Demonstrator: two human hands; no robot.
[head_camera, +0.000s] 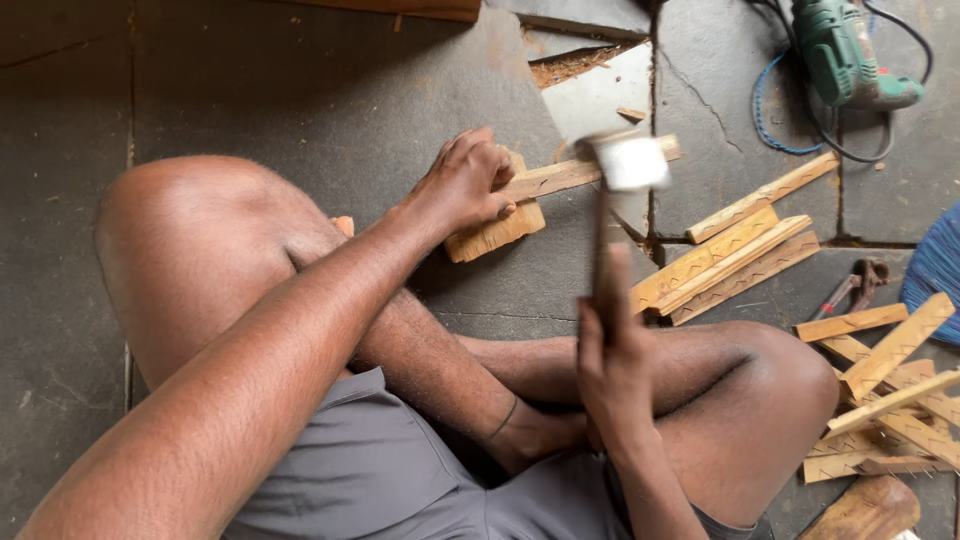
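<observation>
My left hand (466, 185) presses a thin wooden strip (560, 176) down onto a small wooden block (497, 233) lying on the stone floor. My right hand (612, 352) grips the dark handle of a hammer (626, 163), held upright. The hammer's pale head is blurred and hangs just above the far end of the strip. I sit cross-legged on the floor, with my knees on either side of the hands.
Several nailed wooden strips (735, 255) lie to the right, and a bigger heap (892, 395) lies at the far right beside pincers (850, 288). A green power tool (848, 55) with cables sits at the top right. A blue brush (935, 270) reaches in at the right edge.
</observation>
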